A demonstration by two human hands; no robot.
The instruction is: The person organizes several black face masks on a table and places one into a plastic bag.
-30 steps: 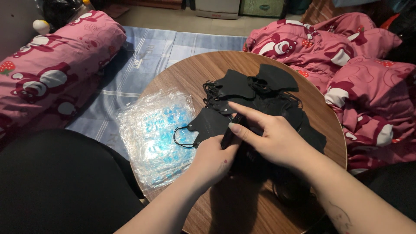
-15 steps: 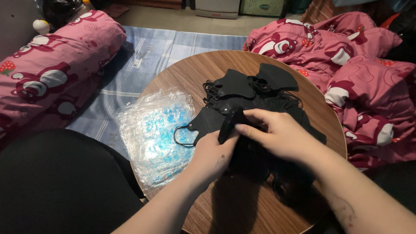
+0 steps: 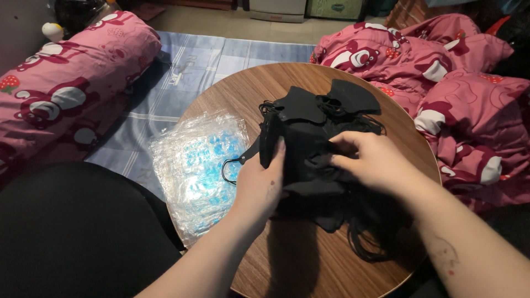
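At frame centre, your left hand (image 3: 259, 185) and right hand (image 3: 370, 163) both grip a black face mask (image 3: 301, 152) over a round wooden table (image 3: 248, 88), clear plastic bags (image 3: 196, 163) lower left, pink patterned bedding (image 3: 458, 72) upper right, a blue checked mat (image 3: 182, 72) on the floor.

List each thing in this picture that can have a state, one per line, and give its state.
Left hand: fingers gripping a folded black mask.
Right hand: fingers pinching the same mask.
Held black mask: folded, lifted above the pile.
Pile of black masks: loose, heaped, ear loops tangled.
Clear plastic bags: stacked flat, crinkled.
Round wooden table: upright, partly covered.
Pink blanket: rumpled.
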